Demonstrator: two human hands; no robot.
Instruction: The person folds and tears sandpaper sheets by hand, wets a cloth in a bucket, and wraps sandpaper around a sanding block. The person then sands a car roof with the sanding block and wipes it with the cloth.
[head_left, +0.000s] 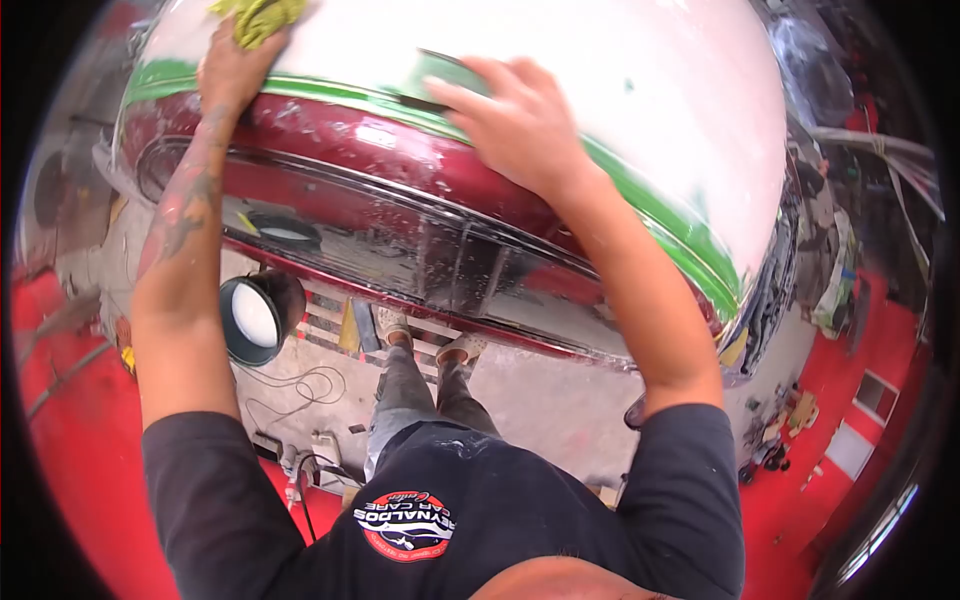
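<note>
A car panel, white on top (690,110) with a green band (660,215) and dark red paint (330,125) below, fills the upper view. At the upper left my left hand (236,70) is closed on a yellow-green cloth (262,20) and rests at the panel's edge. My right hand (525,120) grips a flat, pale green block (445,78) with a dark edge, held against the white surface just above the green band. Its fingers are slightly blurred. Wet-looking spots and drips mark the red paint.
A dark bucket (272,318) with whitish content is below the car at the left. Cables (300,385) and a power strip (325,450) lie on the floor near my feet. Tools and small items (790,420) are on the right, beside red floor areas (845,330).
</note>
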